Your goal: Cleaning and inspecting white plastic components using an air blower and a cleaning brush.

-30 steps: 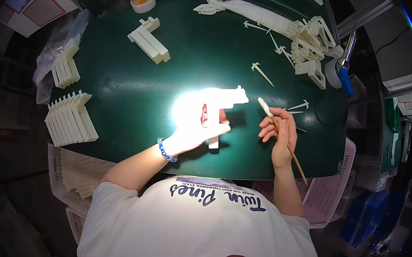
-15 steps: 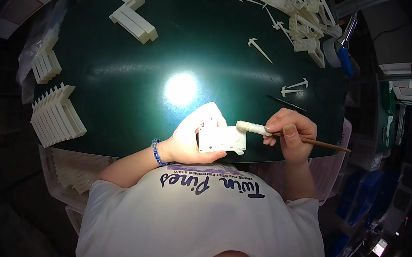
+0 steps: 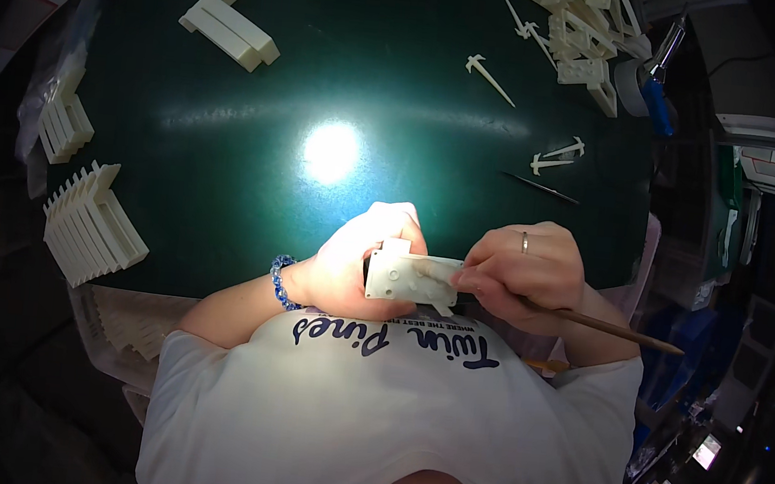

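Note:
My left hand, with a blue bead bracelet at the wrist, is closed round a white plastic part. The part is a flat, box-like piece with small holes, held just above my shirt at the table's near edge. Pinched in my right hand is a wooden stick whose end is wrapped in white padding. That padded end lies against the face of the part, and the bare end sticks out to the right. My right fingers partly hide the stick's middle.
Rows of white plastic parts stand at the table's left edge, and a white L-shaped piece lies farther back. White offcuts are heaped at the far right beside a blue-handled tool. A thin dark tool lies near my right hand.
My right hand has moved left and slightly down, bringing the padded end onto the part's face. The part has tilted slightly in my left hand. The whole view has shifted a little.

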The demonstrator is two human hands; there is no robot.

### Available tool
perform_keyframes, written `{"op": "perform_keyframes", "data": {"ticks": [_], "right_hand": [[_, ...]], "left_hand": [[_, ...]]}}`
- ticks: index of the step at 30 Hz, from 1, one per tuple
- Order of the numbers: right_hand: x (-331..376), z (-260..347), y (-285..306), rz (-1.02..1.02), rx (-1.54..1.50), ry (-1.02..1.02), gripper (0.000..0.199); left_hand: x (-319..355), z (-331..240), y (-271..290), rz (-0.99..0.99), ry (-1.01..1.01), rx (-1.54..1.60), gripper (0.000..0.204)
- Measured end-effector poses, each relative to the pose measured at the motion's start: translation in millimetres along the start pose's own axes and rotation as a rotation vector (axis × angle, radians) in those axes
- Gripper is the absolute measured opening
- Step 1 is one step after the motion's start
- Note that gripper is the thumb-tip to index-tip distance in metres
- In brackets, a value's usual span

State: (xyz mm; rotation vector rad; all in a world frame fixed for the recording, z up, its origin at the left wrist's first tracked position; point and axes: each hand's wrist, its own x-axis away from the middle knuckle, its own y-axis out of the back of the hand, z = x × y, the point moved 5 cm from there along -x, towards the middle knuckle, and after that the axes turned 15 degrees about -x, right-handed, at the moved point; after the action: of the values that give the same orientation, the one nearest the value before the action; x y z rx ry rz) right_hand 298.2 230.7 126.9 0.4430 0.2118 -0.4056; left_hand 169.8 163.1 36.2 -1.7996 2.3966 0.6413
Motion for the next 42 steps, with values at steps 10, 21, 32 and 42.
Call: {"op": "perform_keyframes", "data": {"ticks": [10,21,32,42], "right_hand": [[-10.0,1.7,-4.2,0.082,0.077,0.03,0.012],[-11.7,-12.8,-3.8,0.041,-0.12,-0.109,0.016],[-10.9,-11.1,-6.6,-0.324,-1.272,0.091,0.066],[-9.3,-20.5,-20.6,-0.248,-1.139,0.184,0.064]], "left_hand": [[2.9,1.5,6.2,0.002,0.023,-0.008,0.041],[8.7,6.9,-1.1,-0.006,0.062,0.191,0.042],[7.0,2.5,5.2,-0.019,-0.052,0.034,0.042],[5.2,6.8,1.8,-0.018,0.043,0.155,0.042]]}}
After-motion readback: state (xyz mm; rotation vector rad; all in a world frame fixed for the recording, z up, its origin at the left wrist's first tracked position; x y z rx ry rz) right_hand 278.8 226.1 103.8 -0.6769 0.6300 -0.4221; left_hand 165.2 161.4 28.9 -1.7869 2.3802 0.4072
